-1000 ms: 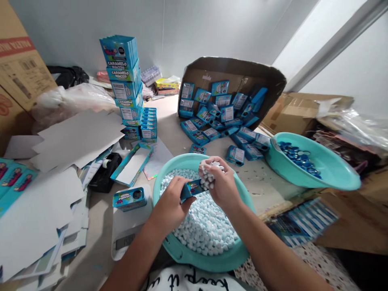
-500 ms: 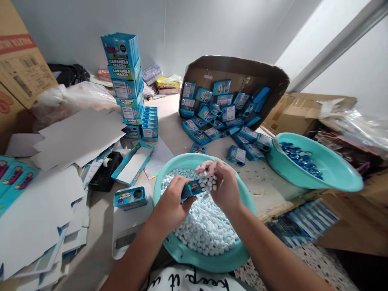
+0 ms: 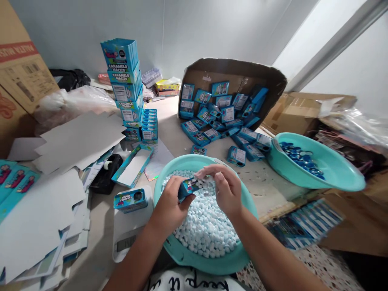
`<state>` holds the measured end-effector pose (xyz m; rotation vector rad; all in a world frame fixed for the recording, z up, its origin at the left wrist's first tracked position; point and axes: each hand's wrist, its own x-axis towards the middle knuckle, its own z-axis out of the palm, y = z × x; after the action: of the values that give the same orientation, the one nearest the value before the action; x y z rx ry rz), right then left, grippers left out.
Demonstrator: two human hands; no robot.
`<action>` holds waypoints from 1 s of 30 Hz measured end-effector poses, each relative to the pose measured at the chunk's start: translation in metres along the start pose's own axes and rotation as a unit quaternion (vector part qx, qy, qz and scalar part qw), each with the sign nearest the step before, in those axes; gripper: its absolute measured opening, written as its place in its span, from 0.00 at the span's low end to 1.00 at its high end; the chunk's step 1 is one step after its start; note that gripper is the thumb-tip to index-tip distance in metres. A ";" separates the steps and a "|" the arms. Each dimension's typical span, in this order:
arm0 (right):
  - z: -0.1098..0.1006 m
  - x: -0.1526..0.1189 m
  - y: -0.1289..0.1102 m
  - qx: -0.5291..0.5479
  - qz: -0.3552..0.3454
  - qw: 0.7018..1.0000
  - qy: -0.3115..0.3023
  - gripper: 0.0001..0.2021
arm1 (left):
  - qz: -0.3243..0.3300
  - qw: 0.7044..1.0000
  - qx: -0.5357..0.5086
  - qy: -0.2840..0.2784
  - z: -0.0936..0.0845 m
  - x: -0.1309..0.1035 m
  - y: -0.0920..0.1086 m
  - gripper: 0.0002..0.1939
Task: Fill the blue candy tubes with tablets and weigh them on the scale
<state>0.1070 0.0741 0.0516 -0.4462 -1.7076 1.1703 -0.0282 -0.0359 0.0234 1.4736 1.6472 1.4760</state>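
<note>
My left hand [image 3: 172, 200] is closed around a small blue candy box [image 3: 188, 187], tilted with its mouth toward the right. Over that mouth, my right hand [image 3: 226, 186] is curved with its fingers apart, the fingertips touching a few white candies at the opening. Both hands are above a turquoise basin [image 3: 248, 202] full of small pale candies [image 3: 209, 230]. To the left, another filled-looking blue box [image 3: 130, 200] lies on a white kitchen scale [image 3: 123, 228], whose display is partly legible.
Stacked blue boxes [image 3: 124, 85] rise at the back left. A cardboard box on its side [image 3: 236, 66] spills small blue boxes. Right of it, a second turquoise basin [image 3: 339, 173] holds round blue lids. White card sheets [image 3: 54, 202], a tape dispenser [image 3: 106, 176] and an open tray [image 3: 133, 165] lie left.
The handful of white candies in my right hand has mostly gone from view at the box's mouth, and its fingers have straightened over the opening. My left hand keeps hold of the box.
</note>
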 end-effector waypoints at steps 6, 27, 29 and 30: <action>-0.019 0.006 -0.003 -0.157 -0.104 0.979 -0.080 0.12 | -0.015 0.997 0.022 0.078 0.001 0.001 0.000 0.13; -0.017 0.014 0.008 -0.234 -0.072 0.967 -0.068 0.03 | -0.016 0.997 0.035 0.073 0.001 0.001 0.001 0.13; -0.017 0.014 0.008 -0.231 -0.063 0.967 -0.089 0.08 | -0.012 0.997 0.035 0.072 0.002 0.002 0.001 0.13; -0.016 0.014 0.007 -0.222 -0.061 0.967 -0.108 0.11 | -0.009 0.997 0.035 0.071 0.002 0.002 0.001 0.14</action>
<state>0.1130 0.0953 0.0539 -0.4885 -2.1662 0.7632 -0.0267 -0.0332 0.0243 1.4154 1.8087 1.5587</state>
